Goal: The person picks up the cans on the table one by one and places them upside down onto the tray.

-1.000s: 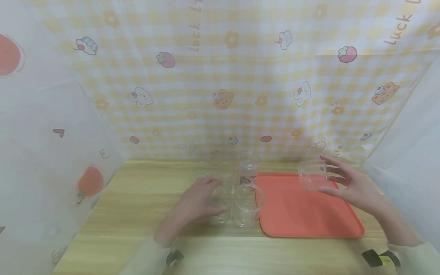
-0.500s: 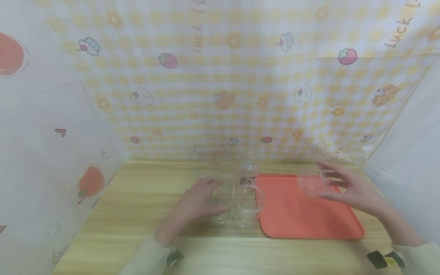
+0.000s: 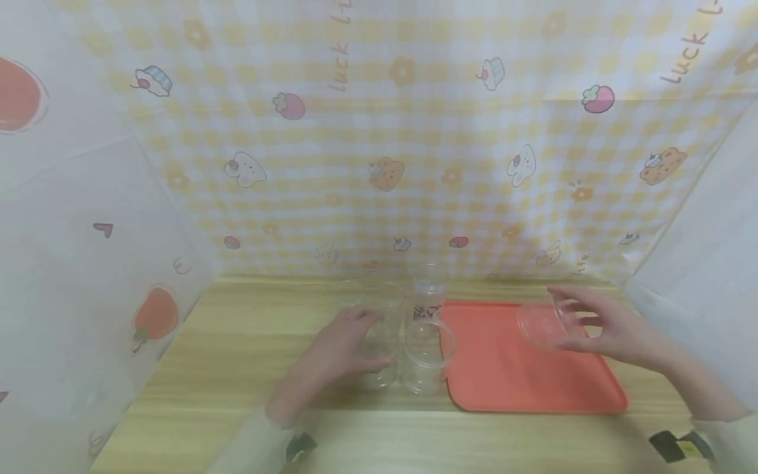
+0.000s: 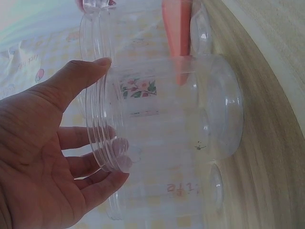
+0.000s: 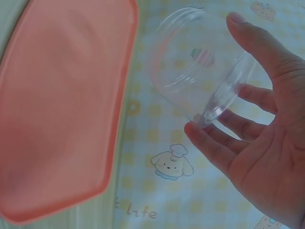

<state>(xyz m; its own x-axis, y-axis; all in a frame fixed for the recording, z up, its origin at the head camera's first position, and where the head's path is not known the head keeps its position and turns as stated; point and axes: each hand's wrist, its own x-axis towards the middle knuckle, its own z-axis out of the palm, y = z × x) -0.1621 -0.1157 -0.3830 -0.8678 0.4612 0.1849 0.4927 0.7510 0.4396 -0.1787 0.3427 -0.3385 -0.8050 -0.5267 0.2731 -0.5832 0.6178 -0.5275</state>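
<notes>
The clear, round plastic jar with a ridged mouth is what has changed most: over the last second it has sunk a little in front of the right grip, and its axis has tipped, so that the mouth end, pointing away from the palm, now seems to lean further down. The right grip holds it near its base end, thumb on one side and fingers on the other. It hangs above the orange-red, flat, rectangular tray that spreads below and to the left of this grip; in the right wrist view the tray's rim and the jar look apart, so I judge that it is held clear and not set down. The left grip has stayed where it was, spread wide around the ridged rim of a second clear, cylindrical plastic jar that stands upright; its part seems to be steadying, with the activity on the other side. Just right of the left grip is a clear, wide-mouthed plastic container, and beyond that a tall, clear plastic vessel with a dark patterned patch on or behind it, too faint to settle. Under both grips runs the pale, wood-grained bench, and beyond them hangs a yellow-and-white checked cloth with cartoon prints.
</notes>
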